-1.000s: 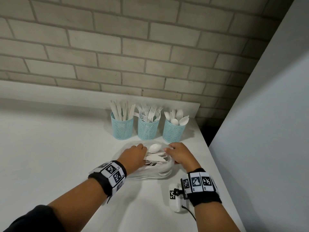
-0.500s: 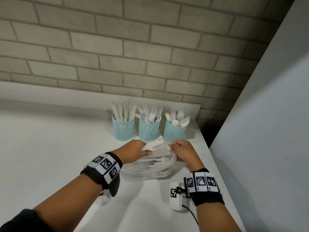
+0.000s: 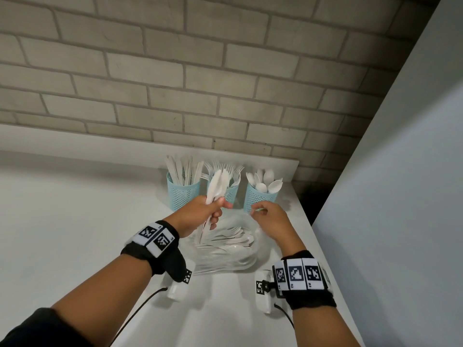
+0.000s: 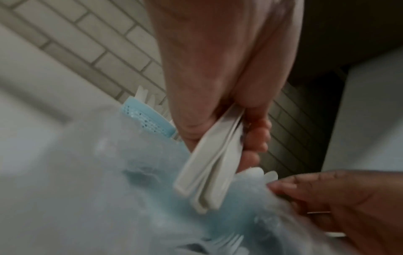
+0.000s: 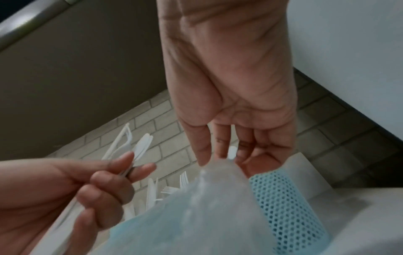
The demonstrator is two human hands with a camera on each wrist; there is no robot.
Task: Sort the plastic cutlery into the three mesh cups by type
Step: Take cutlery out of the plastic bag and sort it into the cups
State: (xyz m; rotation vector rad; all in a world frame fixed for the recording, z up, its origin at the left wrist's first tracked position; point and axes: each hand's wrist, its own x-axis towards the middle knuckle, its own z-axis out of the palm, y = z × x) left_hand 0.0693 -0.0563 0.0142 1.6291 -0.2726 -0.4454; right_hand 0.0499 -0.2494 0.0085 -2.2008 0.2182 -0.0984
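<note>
Three blue mesh cups stand at the back of the counter: the left cup [image 3: 183, 194] holds knives, the middle cup [image 3: 229, 195] forks, the right cup [image 3: 259, 200] spoons. My left hand [image 3: 218, 209] grips a bundle of white plastic cutlery [image 3: 217, 182], raised in front of the middle cup; its handles [image 4: 209, 172] stick out below my palm. A clear plastic bag [image 3: 225, 251] with several more white pieces lies between my wrists. My right hand [image 3: 255, 211] pinches the bag's upper rim [image 5: 218, 163], close in front of the right cup [image 5: 290, 207].
The white counter [image 3: 75, 234] ends at a brick wall [image 3: 200, 83] behind the cups. A grey panel [image 3: 400, 196] rises along the counter's right edge, with a dark gap at the back corner. Cables hang from both wrist cameras.
My left hand has drawn a bundle of cutlery out of the bag and lifted it toward the cups. My right hand now holds the bag's rim up.
</note>
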